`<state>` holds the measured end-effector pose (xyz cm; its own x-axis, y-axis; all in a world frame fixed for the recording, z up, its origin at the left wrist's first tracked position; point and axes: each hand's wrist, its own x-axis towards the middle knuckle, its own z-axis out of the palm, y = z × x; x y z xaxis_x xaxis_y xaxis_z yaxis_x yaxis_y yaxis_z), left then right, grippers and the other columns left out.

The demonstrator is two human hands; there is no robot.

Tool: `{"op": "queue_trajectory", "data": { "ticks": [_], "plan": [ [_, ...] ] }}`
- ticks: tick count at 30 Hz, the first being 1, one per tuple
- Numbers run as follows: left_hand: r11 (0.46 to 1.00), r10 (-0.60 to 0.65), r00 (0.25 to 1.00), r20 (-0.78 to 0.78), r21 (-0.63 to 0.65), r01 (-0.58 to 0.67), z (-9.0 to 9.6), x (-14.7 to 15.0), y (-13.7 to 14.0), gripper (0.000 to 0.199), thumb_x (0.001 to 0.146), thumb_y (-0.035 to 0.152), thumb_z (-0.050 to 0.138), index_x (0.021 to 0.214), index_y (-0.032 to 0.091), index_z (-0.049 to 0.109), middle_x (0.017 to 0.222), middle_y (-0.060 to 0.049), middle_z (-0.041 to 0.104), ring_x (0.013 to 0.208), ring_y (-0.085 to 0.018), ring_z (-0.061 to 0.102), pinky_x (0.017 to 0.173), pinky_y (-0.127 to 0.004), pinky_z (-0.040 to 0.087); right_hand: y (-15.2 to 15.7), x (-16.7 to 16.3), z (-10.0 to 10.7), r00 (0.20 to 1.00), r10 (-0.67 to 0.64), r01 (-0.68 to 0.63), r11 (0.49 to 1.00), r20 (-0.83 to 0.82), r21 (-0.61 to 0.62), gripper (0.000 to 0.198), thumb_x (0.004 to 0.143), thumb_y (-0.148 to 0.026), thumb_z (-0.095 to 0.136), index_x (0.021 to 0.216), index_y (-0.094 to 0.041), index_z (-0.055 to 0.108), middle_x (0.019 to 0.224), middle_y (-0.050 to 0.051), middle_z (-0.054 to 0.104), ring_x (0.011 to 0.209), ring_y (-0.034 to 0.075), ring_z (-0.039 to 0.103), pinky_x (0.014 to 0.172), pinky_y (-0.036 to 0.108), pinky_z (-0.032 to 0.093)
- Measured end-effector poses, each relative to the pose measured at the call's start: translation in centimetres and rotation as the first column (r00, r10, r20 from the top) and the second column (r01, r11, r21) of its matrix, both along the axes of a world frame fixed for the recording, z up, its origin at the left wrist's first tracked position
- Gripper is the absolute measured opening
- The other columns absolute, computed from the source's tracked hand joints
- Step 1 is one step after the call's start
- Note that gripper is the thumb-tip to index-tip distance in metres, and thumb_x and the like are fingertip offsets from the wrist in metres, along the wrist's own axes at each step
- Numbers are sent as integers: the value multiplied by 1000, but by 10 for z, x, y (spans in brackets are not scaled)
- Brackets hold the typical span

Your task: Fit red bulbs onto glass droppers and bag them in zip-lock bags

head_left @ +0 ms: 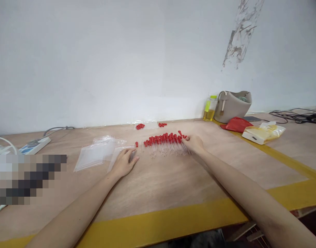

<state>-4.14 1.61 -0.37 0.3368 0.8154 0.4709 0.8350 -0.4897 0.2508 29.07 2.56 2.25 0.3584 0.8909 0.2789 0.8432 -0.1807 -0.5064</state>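
Your left hand (123,162) lies palm down with its fingers loosely spread and the thumb apart, over the near part of a clear bag (115,155) on the surface (158,186). Just beyond its fingertips are a loose red bulb (136,144) and, beside that, a clear tube (140,146). To the left of this hand, more clear bags (95,154) lie flat and overlapping.

Your right hand (195,143) is at the right end of the row of red-topped droppers (164,139), its thumb and fingertips drawn together at a red top there; you cannot tell from this view whether they pinch it or only touch it. The row runs leftward from that hand toward your left one, red ends away from you, thin clear ends toward you.

Beyond both hands, near the wall (121,69), are two small groups of red bulbs, a left group (140,126) and a right group (162,124). Beyond your right hand and off to its right stand a bottle (209,112) with yellow liquid and a grey bag (232,108), with a red packet (236,124) and a white-and-yellow pack (262,133) nearer you. Well to the left of your left hand is a power strip (36,145).
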Motion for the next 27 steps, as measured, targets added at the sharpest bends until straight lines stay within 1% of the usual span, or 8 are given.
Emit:
{"op": "queue_trajectory", "data": {
  "ticks": [5,8,12,14,18,21,24,27],
  "plan": [
    [998,31,999,-36,-47,-33,2,0,-1,40,81,43,43,112,18,49,110,-8,53,104,-22,48,89,-33,37,6,-2,-12,1000,9,-9,999,9,-37,29,69,-47,51,61,-21,62,65,3,63,62,15,56,52,22,32],
    [997,73,989,-131,2,-73,6,5,-9,38,83,42,39,112,18,49,109,-8,54,102,-23,49,86,-34,37,3,-1,-15,1000,8,-8,1000,8,-9,32,66,-53,53,63,-22,61,67,2,63,66,17,57,54,23,34],
    [985,153,942,-299,118,-123,14,16,-20,37,86,42,32,93,17,57,93,-11,59,93,-27,52,83,-39,35,-2,0,-13,1000,10,-10,1000,10,11,33,68,-53,50,63,-23,60,66,1,63,65,17,57,53,23,33],
    [983,177,933,-313,97,-154,21,21,-16,35,86,40,32,89,16,57,91,-12,59,92,-27,53,81,-37,36,-3,-1,-13,1000,5,-5,1000,23,26,30,70,-50,49,64,-23,60,67,1,63,66,16,57,53,23,32],
    [933,322,924,-205,-94,-346,37,28,20,25,81,32,39,95,15,53,99,-13,58,94,-26,54,78,-32,39,-6,-5,-13,998,22,-26,997,56,74,26,73,-44,48,66,-22,60,69,2,64,67,16,57,54,23,32],
    [880,404,896,-183,-191,-436,44,35,57,28,77,34,45,92,13,54,91,-14,61,89,-27,57,69,-31,42,-10,-6,-13,995,55,-63,994,82,91,27,74,-43,48,65,-21,60,69,2,64,67,16,57,54,23,32],
    [826,455,871,-185,-279,-491,45,42,85,33,66,31,56,93,11,54,91,-17,62,85,-29,59,62,-30,43,-13,-6,-12,993,59,-68,994,103,84,26,74,-41,48,65,-20,60,69,3,64,68,17,57,55,24,32],
    [793,463,863,-200,-342,-505,44,46,98,35,56,21,62,90,12,58,91,-17,64,83,-30,60,58,-28,43,-14,-5,-12,993,42,-50,996,107,77,26,74,-42,49,65,-20,60,69,3,63,68,17,57,55,24,32]
  ]
}}
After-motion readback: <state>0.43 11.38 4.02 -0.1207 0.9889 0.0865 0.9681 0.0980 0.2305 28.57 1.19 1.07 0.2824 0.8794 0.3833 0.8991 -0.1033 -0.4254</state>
